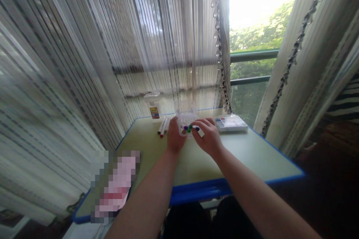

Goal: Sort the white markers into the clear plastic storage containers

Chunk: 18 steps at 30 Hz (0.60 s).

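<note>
A small clear plastic case (pixel 186 117) with its lid up stands near the middle of the table. White markers lie in it, their coloured cap ends facing me: purple (pixel 185 128), green (pixel 189 129), brown (pixel 184 132) and blue (pixel 197 129). My left hand (pixel 176 137) is closed round the left side of the case. From the right, my right hand (pixel 208 136) reaches in, thumb and fingers pinched at a green-capped marker. The fingers partly cover the blue cap and the right end of the case.
Several loose white markers (pixel 162 127) with black and red caps lie left of the case. Behind them stands a clear tub (pixel 153 106) with a label. A flat clear box (pixel 232 123) sits at the right rear. A blurred pink item (pixel 119 183) lies front left on the blue-edged table (pixel 252 157).
</note>
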Motion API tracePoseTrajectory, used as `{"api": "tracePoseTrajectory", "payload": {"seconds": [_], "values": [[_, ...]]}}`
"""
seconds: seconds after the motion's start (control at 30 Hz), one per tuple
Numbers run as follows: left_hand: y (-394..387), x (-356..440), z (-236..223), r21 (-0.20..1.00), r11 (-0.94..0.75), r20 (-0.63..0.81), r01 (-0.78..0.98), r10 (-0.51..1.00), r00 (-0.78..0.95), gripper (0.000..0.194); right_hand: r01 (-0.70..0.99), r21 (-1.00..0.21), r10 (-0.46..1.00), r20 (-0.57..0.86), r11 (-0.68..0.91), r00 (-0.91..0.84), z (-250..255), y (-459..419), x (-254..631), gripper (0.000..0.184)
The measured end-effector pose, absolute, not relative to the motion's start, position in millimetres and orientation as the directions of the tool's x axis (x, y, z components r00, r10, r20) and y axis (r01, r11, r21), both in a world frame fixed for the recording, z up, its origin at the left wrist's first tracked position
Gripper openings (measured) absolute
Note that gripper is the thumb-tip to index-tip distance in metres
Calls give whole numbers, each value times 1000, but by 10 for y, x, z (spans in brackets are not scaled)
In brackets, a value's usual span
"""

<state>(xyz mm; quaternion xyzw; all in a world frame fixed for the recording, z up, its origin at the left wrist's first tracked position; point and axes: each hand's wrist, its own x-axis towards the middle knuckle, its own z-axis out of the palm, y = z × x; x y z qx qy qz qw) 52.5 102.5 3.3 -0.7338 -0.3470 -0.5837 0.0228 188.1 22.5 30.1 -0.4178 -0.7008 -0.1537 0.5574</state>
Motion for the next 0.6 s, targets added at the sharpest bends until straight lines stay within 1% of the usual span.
{"api": "tracePoseTrajectory", "payload": {"seconds": [0.13,0.23,0.3,0.33,0.37,0.4,0.43,0.47,0.53,0.6], "values": [[1020,520,22,372,-770,875,519,478,81,33,734,-243,411,910,634,-54,313,203,1869,17],[1039,520,11,380,-773,881,507,469,55,33,711,-241,367,930,661,-26,291,217,1891,16],[1053,522,12,388,-770,883,507,469,37,33,708,-298,338,937,640,89,235,288,1939,14],[1058,522,16,391,-766,882,510,471,30,33,712,-349,337,927,609,166,193,345,1972,13],[1062,522,20,396,-761,880,514,474,23,33,720,-427,353,898,547,264,144,411,2007,14],[1065,520,26,406,-753,877,519,480,11,32,729,-503,392,855,464,340,90,481,2043,17],[1068,516,31,420,-742,873,523,488,-8,32,751,-545,468,810,374,354,35,549,2076,19],[1071,511,34,436,-732,868,524,496,-28,32,783,-549,558,763,293,327,-17,608,2103,22],[1081,497,34,470,-710,855,524,514,-69,31,845,-498,723,654,193,221,-103,689,2134,30],[1092,481,27,502,-688,839,524,535,-102,31,888,-430,841,531,164,102,-153,716,2135,38]]}}
